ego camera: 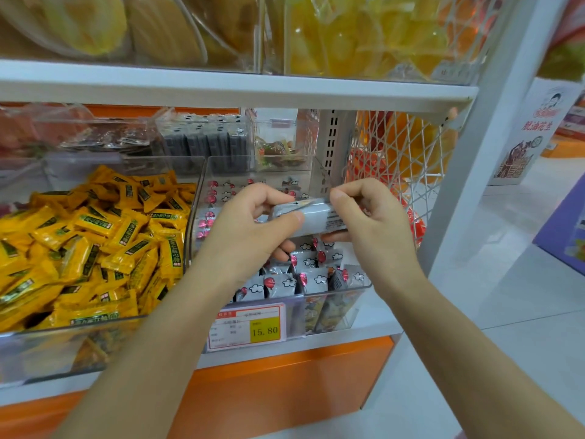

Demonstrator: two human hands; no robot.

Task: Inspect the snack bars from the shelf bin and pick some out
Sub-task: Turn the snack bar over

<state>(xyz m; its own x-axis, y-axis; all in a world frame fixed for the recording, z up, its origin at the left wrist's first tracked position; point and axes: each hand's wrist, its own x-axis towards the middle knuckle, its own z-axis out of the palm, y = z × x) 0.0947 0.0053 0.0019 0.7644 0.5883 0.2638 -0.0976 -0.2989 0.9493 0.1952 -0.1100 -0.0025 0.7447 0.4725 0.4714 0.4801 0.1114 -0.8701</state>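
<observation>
Left hand (250, 223) and right hand (373, 220) hold bar (311, 217) above bin (332, 299) of bars.

Shop: price tag (247, 329), snack bins (196, 198).

Price tag (247, 327) on clear bin (335, 312) front, 6 o'clock: "15.80". White sign (535, 134), 2 o'clock: red "脱油花生".

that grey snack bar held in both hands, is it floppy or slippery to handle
Probably fairly stiff: the snack bar lies straight between the left hand and right hand, each pinching one end. Its glossy wrapper looks somewhat slippery. It is likely light, since fingertips alone carry it.
</observation>
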